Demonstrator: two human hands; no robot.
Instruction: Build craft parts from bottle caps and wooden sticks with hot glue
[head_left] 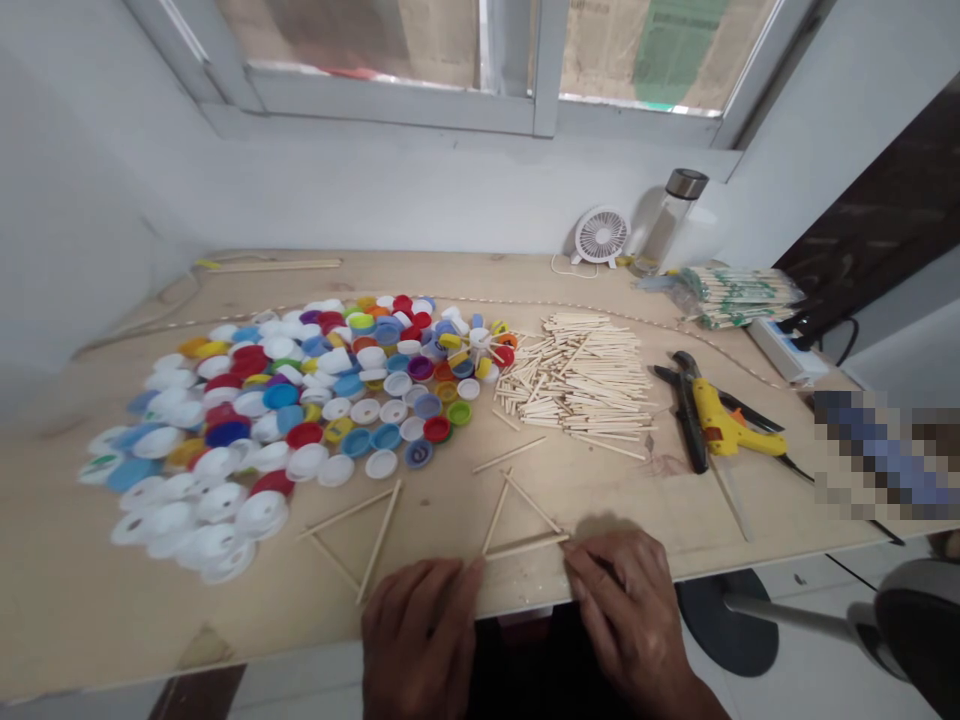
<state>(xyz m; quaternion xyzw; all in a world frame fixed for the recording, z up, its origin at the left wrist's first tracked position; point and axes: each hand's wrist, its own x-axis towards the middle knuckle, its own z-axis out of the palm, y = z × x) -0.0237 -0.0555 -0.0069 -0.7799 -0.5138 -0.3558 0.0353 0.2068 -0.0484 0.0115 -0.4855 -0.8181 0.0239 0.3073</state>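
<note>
A triangle of thin wooden sticks lies near the table's front edge, between my hands. My left hand is closed, its fingertips pinched at the triangle's left corner. At the right corner, the thumb and forefinger of my right hand close on the stick end. A second triangle of sticks rests flat on the table, just beyond and left of my left hand. Farther back, a few loose sticks lie in front of a big heap of short wooden sticks.
Many coloured bottle caps cover the table's left half. On the right lie a yellow hot glue gun and black-handled pliers. Behind stand a small white fan, a bottle, bagged sticks and a power strip.
</note>
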